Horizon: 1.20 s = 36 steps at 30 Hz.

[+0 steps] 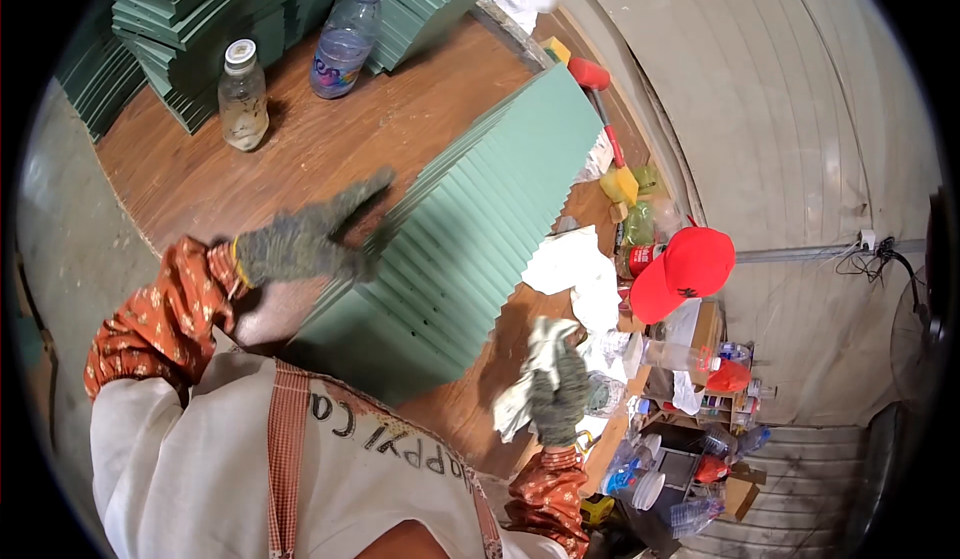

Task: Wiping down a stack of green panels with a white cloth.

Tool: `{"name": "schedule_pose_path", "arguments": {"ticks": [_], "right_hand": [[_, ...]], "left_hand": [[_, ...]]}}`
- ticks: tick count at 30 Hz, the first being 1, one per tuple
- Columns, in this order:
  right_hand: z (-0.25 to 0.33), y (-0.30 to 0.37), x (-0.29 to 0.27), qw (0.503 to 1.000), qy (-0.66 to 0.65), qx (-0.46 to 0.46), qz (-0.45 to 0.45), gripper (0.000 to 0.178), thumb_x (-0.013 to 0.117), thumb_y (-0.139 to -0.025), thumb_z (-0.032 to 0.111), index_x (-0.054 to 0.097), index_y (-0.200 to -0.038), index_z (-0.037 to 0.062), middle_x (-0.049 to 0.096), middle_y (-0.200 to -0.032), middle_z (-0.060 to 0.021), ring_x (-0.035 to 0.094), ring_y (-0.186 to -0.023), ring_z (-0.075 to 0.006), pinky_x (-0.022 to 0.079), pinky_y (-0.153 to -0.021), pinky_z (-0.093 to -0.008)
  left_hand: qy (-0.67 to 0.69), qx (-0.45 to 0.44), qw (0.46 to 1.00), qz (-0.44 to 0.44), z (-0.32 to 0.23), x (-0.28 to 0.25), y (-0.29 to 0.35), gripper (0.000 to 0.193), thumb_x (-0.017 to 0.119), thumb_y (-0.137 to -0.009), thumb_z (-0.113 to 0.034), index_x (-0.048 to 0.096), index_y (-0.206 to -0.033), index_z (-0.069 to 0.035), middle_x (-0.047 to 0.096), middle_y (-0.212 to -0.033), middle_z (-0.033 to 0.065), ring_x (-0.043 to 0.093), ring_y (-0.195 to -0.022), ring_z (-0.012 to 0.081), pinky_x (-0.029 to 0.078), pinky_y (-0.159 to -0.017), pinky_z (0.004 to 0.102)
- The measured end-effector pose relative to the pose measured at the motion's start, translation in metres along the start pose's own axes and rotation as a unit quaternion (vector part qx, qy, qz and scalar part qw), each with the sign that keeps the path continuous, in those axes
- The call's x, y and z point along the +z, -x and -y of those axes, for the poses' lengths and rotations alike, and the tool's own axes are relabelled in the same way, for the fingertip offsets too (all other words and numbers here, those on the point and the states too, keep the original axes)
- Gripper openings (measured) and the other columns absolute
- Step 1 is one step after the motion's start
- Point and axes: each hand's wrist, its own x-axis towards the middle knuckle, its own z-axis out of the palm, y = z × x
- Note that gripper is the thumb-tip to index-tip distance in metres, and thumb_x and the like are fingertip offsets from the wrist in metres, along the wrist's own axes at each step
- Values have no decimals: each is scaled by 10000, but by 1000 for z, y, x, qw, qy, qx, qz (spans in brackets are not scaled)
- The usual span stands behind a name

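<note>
A fanned stack of pale green panels (450, 249) lies slantwise across the wooden table, its edges stepped and small dark holes showing in several of them. At the stack's left edge is my left hand (305, 239) in a grey knitted glove, slightly blurred, thumb and fingers spread and holding nothing. Whether its fingertips touch the panels, I cannot tell. To the right of the stack, my gloved right hand (560, 399) is closed on a crumpled white cloth (518, 406). Part of the cloth sticks out above the fingers, part hangs to the left.
More green panels (200, 29) are piled at the far left. A white-capped jar (243, 104) and a plastic bottle (345, 44) stand before them on the table (180, 179). Along the right side lie white cloths (580, 269), a red cap (685, 271), a red-handled tool (610, 144) and several bottles.
</note>
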Motion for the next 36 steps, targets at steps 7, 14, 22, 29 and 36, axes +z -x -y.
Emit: {"name": "schedule_pose_path", "arguments": {"ticks": [7,14,22,29,36], "right_hand": [[89,-110,24,828,407,-384,-42,391,560,-851,218,553,-1179,4,545,-1208,-187,478,-1150,-365,367,-974,-439],[152,-210,121,758,337,-558,20,332,651,-751,142,608,-1079,120,577,-1091,-106,541,-904,-307,447,-768,-407],[116,-200,81,845,300,-438,59,338,624,-777,183,619,-1104,97,565,-1154,-145,536,-978,-347,420,-859,-424],[121,-183,63,810,397,-430,36,373,638,-746,134,618,-1114,74,592,-1102,-172,569,-972,-352,443,-864,-431],[174,-213,151,783,379,-493,26,293,667,-747,180,633,-1031,117,593,-1070,-108,550,-916,-304,435,-806,-399]], "left_hand": [[-41,-32,997,-58,6,7,-85,901,710,-772,-296,153,-1441,-66,245,-1460,178,217,-1357,262,214,-1086,358],[-110,116,982,-103,6,20,-105,832,686,-798,-206,174,-1449,-129,536,-1161,106,525,-951,123,447,-823,277],[173,2,985,-20,22,22,-106,824,666,-803,-210,165,-1437,-51,384,-1372,153,340,-1264,225,279,-1046,331],[88,28,995,-40,32,30,-105,835,647,-811,-260,145,-1435,-27,195,-1476,178,111,-1379,224,127,-1104,336],[179,-4,984,-16,25,29,-105,863,665,-798,-290,144,-1433,-21,202,-1475,173,151,-1368,230,150,-1100,336]]}}
